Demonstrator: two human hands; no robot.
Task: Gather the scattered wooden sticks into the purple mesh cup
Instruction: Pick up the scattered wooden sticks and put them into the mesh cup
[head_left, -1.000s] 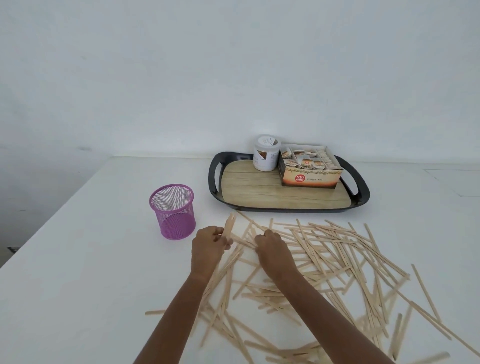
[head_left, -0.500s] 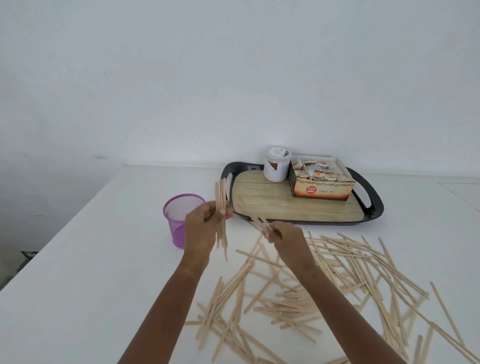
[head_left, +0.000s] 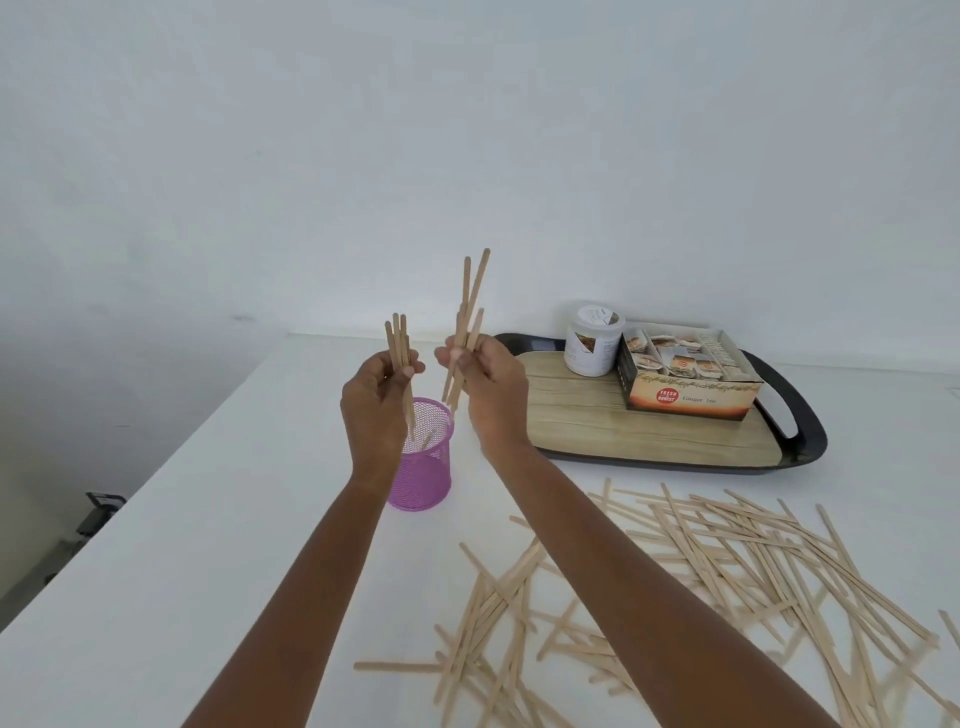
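While the left hand pinches a stick bundle just above the purple mesh cup, the right hand grips another bunch beside it.

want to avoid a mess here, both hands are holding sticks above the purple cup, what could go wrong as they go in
1. The right hand holds its sticks fanned out and tilted; their lower ends sit near the purple mesh cup rim, so some may miss.
2. The cup looks light; the left hand bundle could tip it.
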